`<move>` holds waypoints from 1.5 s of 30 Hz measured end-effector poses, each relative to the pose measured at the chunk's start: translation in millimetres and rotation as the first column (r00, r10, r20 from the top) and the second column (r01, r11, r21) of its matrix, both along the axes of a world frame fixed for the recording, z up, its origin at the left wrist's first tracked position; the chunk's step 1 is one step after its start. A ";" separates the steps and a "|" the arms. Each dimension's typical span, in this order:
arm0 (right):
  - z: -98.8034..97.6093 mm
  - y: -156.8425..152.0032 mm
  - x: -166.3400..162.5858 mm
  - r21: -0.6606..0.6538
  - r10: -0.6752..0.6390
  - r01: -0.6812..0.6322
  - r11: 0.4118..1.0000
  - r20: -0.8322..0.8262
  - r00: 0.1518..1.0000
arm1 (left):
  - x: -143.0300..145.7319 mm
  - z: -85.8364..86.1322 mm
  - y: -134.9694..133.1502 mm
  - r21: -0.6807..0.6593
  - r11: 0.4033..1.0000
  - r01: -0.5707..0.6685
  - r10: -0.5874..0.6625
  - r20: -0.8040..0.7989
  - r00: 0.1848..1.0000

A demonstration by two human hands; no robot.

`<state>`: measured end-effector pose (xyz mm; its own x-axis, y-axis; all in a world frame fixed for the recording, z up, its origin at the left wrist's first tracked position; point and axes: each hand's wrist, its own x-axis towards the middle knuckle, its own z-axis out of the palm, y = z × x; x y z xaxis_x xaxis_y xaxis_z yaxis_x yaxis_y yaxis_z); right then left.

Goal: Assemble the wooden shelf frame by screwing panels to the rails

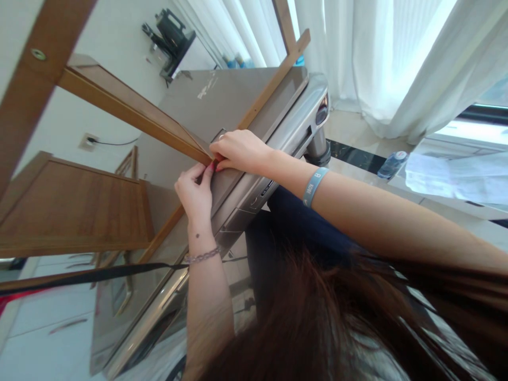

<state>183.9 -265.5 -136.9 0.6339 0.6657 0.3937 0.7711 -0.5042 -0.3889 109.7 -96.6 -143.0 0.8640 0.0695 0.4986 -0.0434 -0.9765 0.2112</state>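
Note:
My left hand (195, 191) and my right hand (243, 152) meet at the lower end of a brown wooden bar (130, 119). The fingertips of both are pinched close together there, and what lies between them is hidden. Beneath my hands a second, longer wooden strip (273, 90) runs crosswise over a shiny grey-brown machine top (190, 111). A thin wooden panel (130, 90) rises along the bar. My left wrist carries a braided bracelet, and a blue wristband circles my right forearm.
A thick wooden post (35, 79) with a metal fitting stands at the upper left. Below it is a slatted wooden panel (75, 206). A black strap (99, 273) crosses at left. White curtains (377, 58) and a bottle (392, 164) are to the right. Long hair covers the lower middle.

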 end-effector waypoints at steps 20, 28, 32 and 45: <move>-12.6 14.0 -6.4 0.098 -0.090 0.095 0.991 -0.057 0.994 | 1.4 -1.0 1.9 -0.015 1.000 0.015 -0.015 -0.003 1.000; -11.5 11.0 -6.2 0.119 -0.065 0.071 0.990 -0.054 0.996 | -0.4 -0.4 0.7 0.001 1.000 0.011 -0.011 0.011 1.000; -13.5 7.0 -5.8 0.117 -0.028 0.033 0.993 -0.046 0.999 | -0.7 1.3 -2.0 0.004 1.000 0.027 -0.027 0.009 1.000; -12.8 4.7 13.3 0.134 0.059 -0.048 0.990 -0.075 0.995 | -1.2 0.4 -1.5 0.018 0.999 0.028 -0.029 0.023 0.999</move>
<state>197.1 -260.8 -149.7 0.6311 0.6448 0.4311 0.7601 -0.4032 -0.5096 108.5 -98.1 -142.6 0.8539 0.0359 0.5192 -0.0757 -0.9784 0.1923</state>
